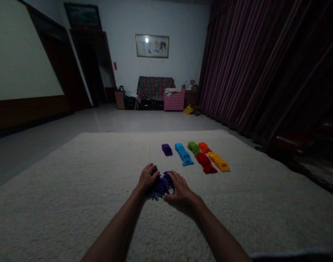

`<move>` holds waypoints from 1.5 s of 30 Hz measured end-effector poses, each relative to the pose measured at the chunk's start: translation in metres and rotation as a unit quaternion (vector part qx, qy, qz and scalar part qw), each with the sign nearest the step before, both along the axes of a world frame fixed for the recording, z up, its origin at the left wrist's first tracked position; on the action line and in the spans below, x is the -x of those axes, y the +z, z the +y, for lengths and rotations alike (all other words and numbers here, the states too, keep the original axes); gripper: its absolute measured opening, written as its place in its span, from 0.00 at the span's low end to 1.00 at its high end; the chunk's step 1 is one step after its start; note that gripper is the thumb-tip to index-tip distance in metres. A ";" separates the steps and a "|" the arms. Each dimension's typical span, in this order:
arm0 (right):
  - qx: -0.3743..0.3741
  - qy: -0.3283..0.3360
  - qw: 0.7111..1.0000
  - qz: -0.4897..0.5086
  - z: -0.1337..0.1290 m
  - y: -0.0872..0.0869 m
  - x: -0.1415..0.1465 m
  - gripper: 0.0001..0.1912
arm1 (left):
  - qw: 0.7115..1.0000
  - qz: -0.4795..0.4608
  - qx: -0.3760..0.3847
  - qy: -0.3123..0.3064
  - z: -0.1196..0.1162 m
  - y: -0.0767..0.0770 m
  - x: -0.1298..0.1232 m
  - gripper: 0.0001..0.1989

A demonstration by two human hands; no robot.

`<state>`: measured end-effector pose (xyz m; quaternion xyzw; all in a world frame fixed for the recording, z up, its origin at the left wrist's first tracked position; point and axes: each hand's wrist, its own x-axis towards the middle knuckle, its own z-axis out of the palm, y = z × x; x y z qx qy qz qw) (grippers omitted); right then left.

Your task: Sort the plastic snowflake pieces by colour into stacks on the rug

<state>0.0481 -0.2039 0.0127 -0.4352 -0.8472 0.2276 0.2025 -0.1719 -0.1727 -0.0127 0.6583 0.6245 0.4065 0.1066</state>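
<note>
A loose pile of small dark purple pieces lies on the pale textured mat in front of me; their exact kind is too small to tell. Cupped against its left side, my left hand has fingers and thumb apart, with some purple showing between them. My right hand curves around the pile's right side, thumb spread from the fingers and fingertips touching the purple pieces. Just beyond the hands sits a smaller purple heap.
Heaps of blue, green, orange, red and yellow pieces lie to the right on the mat. Dark curtains hang at the right. Cloth-covered furniture stands against the far wall.
</note>
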 end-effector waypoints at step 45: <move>-0.048 0.023 0.998 0.028 0.008 -0.007 0.046 0.40 | 0.998 -0.056 -0.022 -0.022 0.046 0.012 0.015 0.13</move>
